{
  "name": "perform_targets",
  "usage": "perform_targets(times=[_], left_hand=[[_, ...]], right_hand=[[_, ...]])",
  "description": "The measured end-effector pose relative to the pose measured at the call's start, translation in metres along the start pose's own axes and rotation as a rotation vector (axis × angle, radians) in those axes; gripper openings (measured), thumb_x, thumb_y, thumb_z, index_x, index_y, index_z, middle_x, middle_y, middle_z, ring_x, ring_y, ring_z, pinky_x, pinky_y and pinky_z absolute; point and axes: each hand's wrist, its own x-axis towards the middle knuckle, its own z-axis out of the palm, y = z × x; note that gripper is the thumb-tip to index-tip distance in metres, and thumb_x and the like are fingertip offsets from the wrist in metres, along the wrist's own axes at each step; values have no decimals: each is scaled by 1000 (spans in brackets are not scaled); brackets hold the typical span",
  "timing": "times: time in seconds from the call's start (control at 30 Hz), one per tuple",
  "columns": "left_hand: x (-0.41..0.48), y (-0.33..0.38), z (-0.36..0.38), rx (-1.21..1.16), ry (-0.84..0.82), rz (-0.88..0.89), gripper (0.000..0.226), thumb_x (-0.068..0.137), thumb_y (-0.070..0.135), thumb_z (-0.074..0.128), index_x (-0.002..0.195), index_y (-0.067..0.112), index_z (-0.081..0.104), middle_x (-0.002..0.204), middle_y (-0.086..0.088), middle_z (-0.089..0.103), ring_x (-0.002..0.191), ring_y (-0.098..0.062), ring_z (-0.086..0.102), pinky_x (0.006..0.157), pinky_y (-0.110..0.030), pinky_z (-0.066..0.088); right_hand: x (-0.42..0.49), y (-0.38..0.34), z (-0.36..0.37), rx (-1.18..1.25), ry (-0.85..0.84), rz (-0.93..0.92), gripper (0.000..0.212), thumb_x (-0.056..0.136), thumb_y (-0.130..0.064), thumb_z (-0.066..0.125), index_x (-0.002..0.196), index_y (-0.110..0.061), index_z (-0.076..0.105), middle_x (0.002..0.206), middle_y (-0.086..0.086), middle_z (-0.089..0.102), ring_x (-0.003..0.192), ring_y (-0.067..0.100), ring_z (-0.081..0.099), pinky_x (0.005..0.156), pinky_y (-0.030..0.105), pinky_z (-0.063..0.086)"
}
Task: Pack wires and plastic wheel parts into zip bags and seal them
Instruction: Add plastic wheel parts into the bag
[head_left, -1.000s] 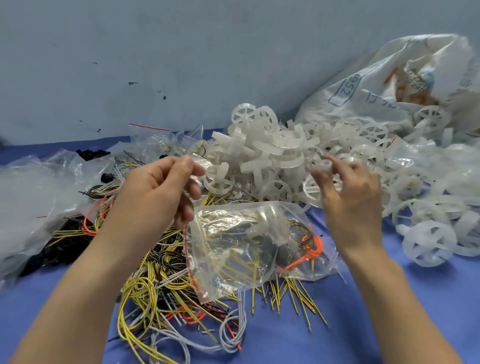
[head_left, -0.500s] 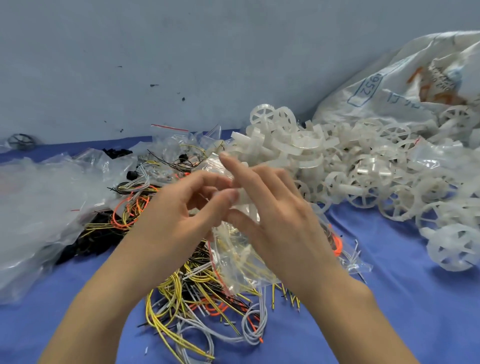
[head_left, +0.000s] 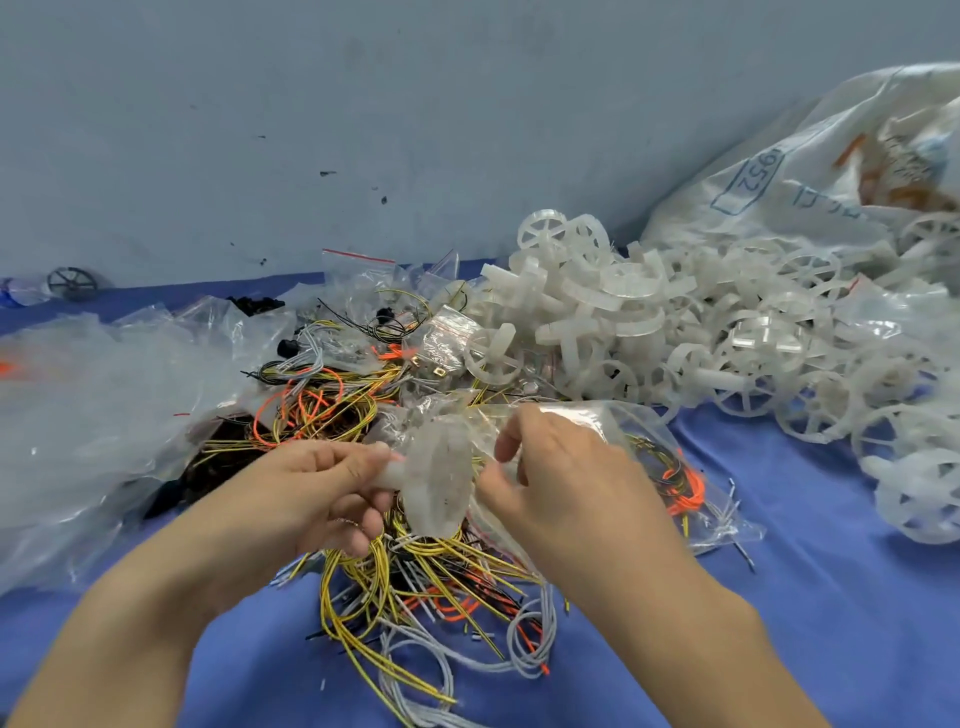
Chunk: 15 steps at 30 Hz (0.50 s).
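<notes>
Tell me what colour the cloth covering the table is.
Blue, seen clearly in the head view: cloth.

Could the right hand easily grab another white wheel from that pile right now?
Probably not at once: the right hand is pinching the zip bag. The wheel pile lies open just beyond it, nothing between, so once it lets go, likely yes.

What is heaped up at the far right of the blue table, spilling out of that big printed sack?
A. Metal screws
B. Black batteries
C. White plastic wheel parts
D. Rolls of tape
C: the pile of white plastic wheel parts, round and spoked, spreads across the blue table from the big printed sack.
</notes>
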Motion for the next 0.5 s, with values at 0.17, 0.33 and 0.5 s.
perform_targets(times=[0.17,0.33,0.5], left_hand=[[5,-1,9,-46,7,-7,27,84,26,65,96,4,75,83,-15,68,70,-21,65,59,-26,57],[12,2,35,-82,151,35,23,92,18,59,96,-1,71,78,-15,70,64,-18,68,57,-22,57],[14,4,61,131,142,212,14,93,14,60,95,5,70,78,-24,69,58,-19,65,53,-23,55]], right_hand=[[3,-1,2,187,42,68,13,89,-40,51,84,-28,53,76,-9,59,75,12,55,64,34,43],[3,-3,1,357,135,80,14,86,-41,56,76,-31,53,69,-13,60,69,5,55,55,19,39],[0,-13,3,309,196,24,16,87,-43,56,79,-30,52,72,-12,58,69,7,55,59,28,43]])
